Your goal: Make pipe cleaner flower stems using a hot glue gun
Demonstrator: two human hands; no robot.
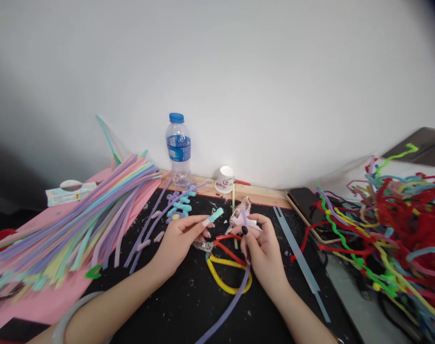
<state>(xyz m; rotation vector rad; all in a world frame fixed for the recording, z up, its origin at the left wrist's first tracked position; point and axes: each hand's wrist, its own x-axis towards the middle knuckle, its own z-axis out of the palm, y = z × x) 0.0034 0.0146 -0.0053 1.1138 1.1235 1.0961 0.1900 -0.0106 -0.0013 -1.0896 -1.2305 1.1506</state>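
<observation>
My left hand [181, 239] pinches a short turquoise fuzzy piece [216, 215] with a pale end between thumb and fingertips. To its right, my right hand [262, 243] is closed on a long purple pipe cleaner [228, 310], whose tip rises above the fingers and whose length hangs toward the front. Between and below the hands lie pliers with red and yellow handles [221, 279] on the black mat [181, 306]. A pale glue gun [241, 212] lies just behind my right hand. Twisted turquoise and purple pieces [179, 204] rest behind my left hand.
A pile of pastel pipe cleaners [95, 210] covers the left side. At the back stand a water bottle [179, 153] and a paper cup [224, 179]. Glue sticks [299, 258], a phone [305, 203] and a colourful tangle of pipe cleaners [404, 224] are at the right.
</observation>
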